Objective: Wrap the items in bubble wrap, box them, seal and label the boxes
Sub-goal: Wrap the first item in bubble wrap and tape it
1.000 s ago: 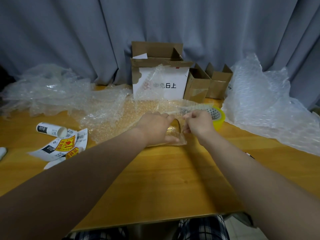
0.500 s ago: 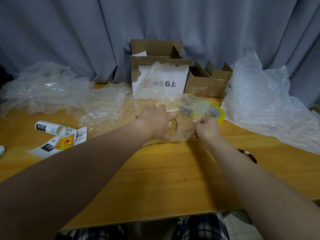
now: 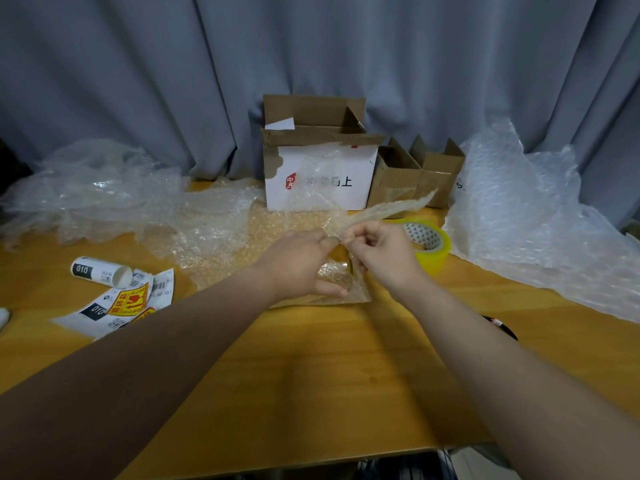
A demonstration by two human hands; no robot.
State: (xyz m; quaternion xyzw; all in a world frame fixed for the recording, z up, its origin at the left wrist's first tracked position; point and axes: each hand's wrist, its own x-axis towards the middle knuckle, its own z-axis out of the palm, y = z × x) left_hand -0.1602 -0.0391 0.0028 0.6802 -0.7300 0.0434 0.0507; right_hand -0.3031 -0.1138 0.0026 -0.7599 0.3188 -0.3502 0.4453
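Observation:
A sheet of bubble wrap [image 3: 277,233] lies on the wooden table [image 3: 329,368] in the middle. My left hand [image 3: 301,265] presses a small item [image 3: 337,277], partly covered by the wrap, against the table. My right hand [image 3: 381,254] pinches a gathered end of the same bubble wrap, and that end trails up to the right. What the item is stays hidden under the wrap and my fingers. A white-fronted open cardboard box [image 3: 318,168] stands behind the hands.
Two small open boxes [image 3: 419,174] stand right of the big one. A yellow tape roll [image 3: 429,247] lies just behind my right hand. Label sheets [image 3: 117,303] and a white tube [image 3: 100,271] lie at left. Loose bubble wrap piles [image 3: 526,216] flank both sides. A grey curtain hangs behind.
My right hand has lifted from beside the item and drawn the wrap's end up over it toward my left hand. The left hand has stayed on the item.

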